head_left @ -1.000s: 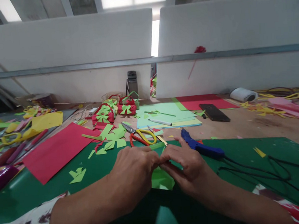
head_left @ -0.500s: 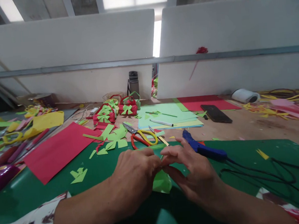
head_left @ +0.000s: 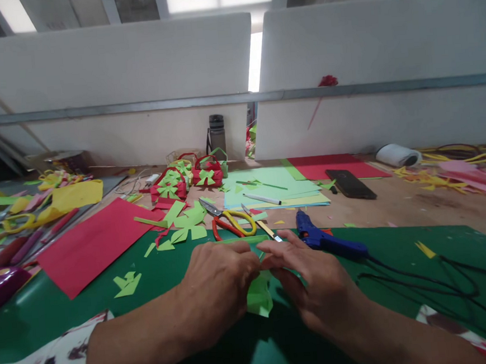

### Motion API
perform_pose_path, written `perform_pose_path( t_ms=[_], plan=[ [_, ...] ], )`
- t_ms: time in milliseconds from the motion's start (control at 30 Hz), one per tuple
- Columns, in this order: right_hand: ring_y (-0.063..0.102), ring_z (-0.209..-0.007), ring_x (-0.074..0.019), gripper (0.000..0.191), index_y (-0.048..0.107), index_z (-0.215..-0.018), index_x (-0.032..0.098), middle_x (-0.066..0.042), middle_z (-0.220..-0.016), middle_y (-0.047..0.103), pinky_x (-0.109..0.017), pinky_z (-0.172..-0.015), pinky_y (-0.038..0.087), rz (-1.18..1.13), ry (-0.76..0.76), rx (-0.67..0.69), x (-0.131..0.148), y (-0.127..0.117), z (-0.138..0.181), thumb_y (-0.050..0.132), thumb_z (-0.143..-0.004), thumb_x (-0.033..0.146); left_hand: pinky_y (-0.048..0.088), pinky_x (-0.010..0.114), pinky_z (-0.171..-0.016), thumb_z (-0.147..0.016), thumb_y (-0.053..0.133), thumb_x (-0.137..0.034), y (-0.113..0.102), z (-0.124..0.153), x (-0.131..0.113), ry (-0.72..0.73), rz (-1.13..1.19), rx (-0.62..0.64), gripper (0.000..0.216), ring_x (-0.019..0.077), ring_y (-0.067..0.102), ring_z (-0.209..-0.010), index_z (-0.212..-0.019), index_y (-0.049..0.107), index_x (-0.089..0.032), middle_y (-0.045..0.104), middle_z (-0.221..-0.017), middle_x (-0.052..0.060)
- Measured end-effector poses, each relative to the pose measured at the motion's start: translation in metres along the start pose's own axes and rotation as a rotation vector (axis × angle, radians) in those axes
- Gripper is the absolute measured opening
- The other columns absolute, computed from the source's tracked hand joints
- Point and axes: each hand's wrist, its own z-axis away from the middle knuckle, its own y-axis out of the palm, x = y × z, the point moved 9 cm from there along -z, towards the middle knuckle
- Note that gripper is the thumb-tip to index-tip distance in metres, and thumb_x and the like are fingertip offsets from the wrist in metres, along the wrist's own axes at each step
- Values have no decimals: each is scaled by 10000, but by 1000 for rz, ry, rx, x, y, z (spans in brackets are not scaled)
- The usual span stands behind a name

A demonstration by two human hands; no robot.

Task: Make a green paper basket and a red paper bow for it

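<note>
A folded piece of light green paper (head_left: pixel 259 296) is held between my two hands over the green mat (head_left: pixel 162 328). My left hand (head_left: pixel 223 279) is closed on it, its fingertips hidden behind the knuckles. My right hand (head_left: pixel 309 272) pinches the paper's upper part from the other side, fingertips meeting those of the left. Just beyond my hands lie scissors (head_left: pixel 229 217) with one red and one yellow handle, and a craft knife (head_left: pixel 263 223). A blue glue gun (head_left: pixel 329 239) rests right of my right hand.
Red paper (head_left: pixel 100 243) and green scraps (head_left: pixel 128 284) lie at left. Little red paper baskets (head_left: pixel 167 187) with green bows stand at the back near a bottle (head_left: pixel 217 134). A pen (head_left: pixel 262 199) lies on stacked sheets (head_left: pixel 298 186); a phone (head_left: pixel 350 183) is right of them. The glue gun's cord (head_left: pixel 427 279) crosses the mat.
The green paper's lower flap has turned slightly and looks narrower between my hands. My right hand's fingers have shifted a little lower and left. Both hands keep hold of the paper.
</note>
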Motion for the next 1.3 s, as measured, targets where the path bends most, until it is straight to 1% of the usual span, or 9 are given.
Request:
perform_pose_path(
  t_ms=[100,233,367,433,567,667,967,1200,1300],
  plan=[
    [684,-851,-179,447,462,-1161,189,-36,-882,714,-442,-988,412,23,-8,0,0,-1,0,402,-775,-26,304,188,-487,-791,470,-113,-1,0,2,-8,-37,-7,233,111,543,-545,-801,675,-221,619,-670,10],
    [659,-888,-170,329,534,-1002,210,-38,-921,700,-392,-944,434,59,-5,-18,0,-12,-5,386,-818,-20,240,207,-447,-765,476,-107,-5,1,10,-49,-84,-45,207,96,463,-459,-617,602,-176,576,-607,5],
    [597,-758,-180,118,578,-873,178,-44,-777,638,-335,-727,470,47,35,-15,-1,-19,-12,484,-860,107,213,217,-449,-792,478,-131,-8,0,13,-61,-94,-69,224,91,442,-457,-580,541,-163,540,-596,-6],
    [553,-710,-184,104,590,-811,160,-52,-736,605,-329,-661,439,83,21,3,1,-15,-12,502,-860,134,199,222,-452,-804,477,-131,-7,0,11,-55,-105,-75,228,93,448,-469,-586,536,-166,534,-601,-10],
    [478,-627,-156,221,570,-715,149,-38,-665,564,-321,-632,376,169,-58,24,8,-1,-8,432,-860,55,157,237,-446,-767,485,-84,-2,1,4,-15,-147,-71,186,103,445,-472,-630,559,-185,528,-598,-20],
    [452,-617,-156,236,553,-695,142,-46,-657,552,-316,-609,351,205,-87,31,10,3,-5,409,-840,23,172,236,-444,-727,474,-44,-1,2,0,8,-168,-97,186,104,449,-478,-648,566,-186,532,-606,-20],
    [450,-625,-162,221,540,-696,136,-53,-661,556,-330,-622,336,209,-114,23,9,-3,-8,405,-823,16,401,171,-557,-853,393,-102,-9,4,-1,58,-17,-189,273,107,566,-631,-713,615,-176,603,-720,24],
    [483,-621,-162,240,548,-702,148,-47,-659,564,-340,-655,343,226,-85,38,5,-5,-6,382,-820,21,416,161,-569,-866,393,-102,-16,7,5,71,-14,-210,277,91,556,-606,-695,600,-168,608,-743,24],
    [490,-626,-161,238,548,-702,152,-42,-658,561,-351,-682,350,217,-79,26,4,-8,-7,389,-814,15,392,179,-557,-852,395,-94,-22,11,6,66,-87,-263,270,101,539,-617,-685,591,-175,597,-762,25]
  ],
)
